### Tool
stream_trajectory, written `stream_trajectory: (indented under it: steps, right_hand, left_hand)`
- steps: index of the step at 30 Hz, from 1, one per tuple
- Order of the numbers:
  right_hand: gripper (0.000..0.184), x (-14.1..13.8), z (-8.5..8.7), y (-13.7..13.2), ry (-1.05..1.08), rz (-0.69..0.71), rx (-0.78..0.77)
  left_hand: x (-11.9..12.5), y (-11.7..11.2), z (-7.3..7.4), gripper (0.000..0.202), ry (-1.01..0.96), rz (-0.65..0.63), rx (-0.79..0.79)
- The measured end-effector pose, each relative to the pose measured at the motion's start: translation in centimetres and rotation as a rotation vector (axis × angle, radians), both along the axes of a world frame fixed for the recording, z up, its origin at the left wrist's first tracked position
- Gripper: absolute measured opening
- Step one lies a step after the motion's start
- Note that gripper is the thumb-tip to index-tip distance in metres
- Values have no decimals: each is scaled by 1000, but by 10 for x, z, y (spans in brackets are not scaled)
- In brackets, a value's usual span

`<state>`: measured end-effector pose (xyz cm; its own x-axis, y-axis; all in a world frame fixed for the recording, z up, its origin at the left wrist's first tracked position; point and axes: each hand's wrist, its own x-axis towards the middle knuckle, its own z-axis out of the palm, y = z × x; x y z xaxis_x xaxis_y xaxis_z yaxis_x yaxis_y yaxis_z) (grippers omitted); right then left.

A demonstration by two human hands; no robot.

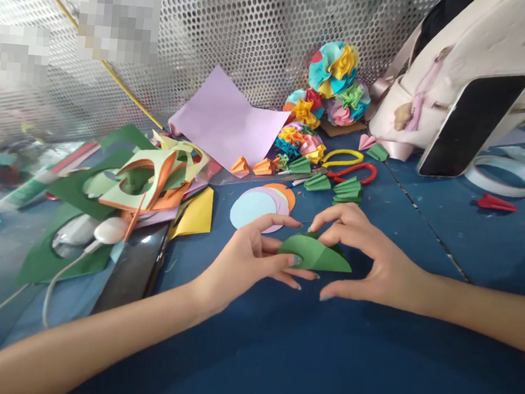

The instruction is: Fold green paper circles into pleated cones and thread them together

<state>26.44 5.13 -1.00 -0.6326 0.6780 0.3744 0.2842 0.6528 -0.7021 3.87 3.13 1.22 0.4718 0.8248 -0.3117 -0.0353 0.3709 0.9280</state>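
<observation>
A green paper circle (319, 254), folded over into a half-round, is held just above the blue table. My left hand (257, 252) pinches its left end, with the thumb on the near face. At the upper edge, the fingers of my right hand (367, 255) touch the paper from behind, while that thumb stays apart below the right corner. Just beyond my hands lie overlapping paper circles (253, 209) in light blue, lilac and orange. Several pleated green paper pieces (317, 182) sit behind them, beside scissors (352, 172) with one yellow and one red handle loop.
Cut paper scraps (148, 181) and a dark phone-like slab (131, 271) with a white cable crowd the left. Ruffled paper balls (333, 69) and lilac paper (232, 121) stand along the perforated metal wall (241, 17). At right, a phone (473, 126) leans on a pale bag (496, 52) near tape (506, 175).
</observation>
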Motion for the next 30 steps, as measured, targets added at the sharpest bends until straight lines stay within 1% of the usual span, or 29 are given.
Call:
stream_trajectory:
  steps: [1, 3, 5, 8, 11, 14, 16, 19, 22, 24, 26, 30]
  right_hand:
    - [31, 0, 0, 0, -3, -3, 25]
    - [22, 0, 0, -1, 8, -11, 62]
    - [15, 0, -1, -1, 20, -18, 68]
    - [10, -1, -1, -2, 6, -15, 73]
    - [9, -4, -1, -3, -32, 15, 93]
    - [9, -7, 0, -4, -85, 46, 75]
    - [9, -8, 0, -5, -118, 39, 60]
    - [8, -9, 0, -5, -156, -5, 54]
    - [7, -9, -1, -5, -188, -45, 51]
    - [7, -9, -1, -4, -204, -59, 49]
    - [7, -9, -2, -4, -218, -69, 53]
    - [11, -10, -3, -5, -223, -76, 73]
  left_hand:
    - [0, 0, -1, 41, -7, 3, -15]
    - [0, 0, -2, 41, -14, 7, -41]
    - [0, 0, -3, 41, -11, 1, -53]
    - [1, -1, -5, 43, 0, -16, -45]
    - [3, -3, -8, 46, 16, -36, -29]
    - [5, -3, -9, 49, 53, -47, -6]
    - [6, -3, -9, 51, 66, -59, 6]
    - [2, -2, -9, 56, 2, -109, 8]
    - [-5, 1, -8, 68, -115, -179, -12]
    - [-7, 1, -8, 73, -130, -204, -19]
    - [-6, -1, -8, 74, -76, -191, 9]
    - [2, -8, -10, 66, 79, -112, 127]
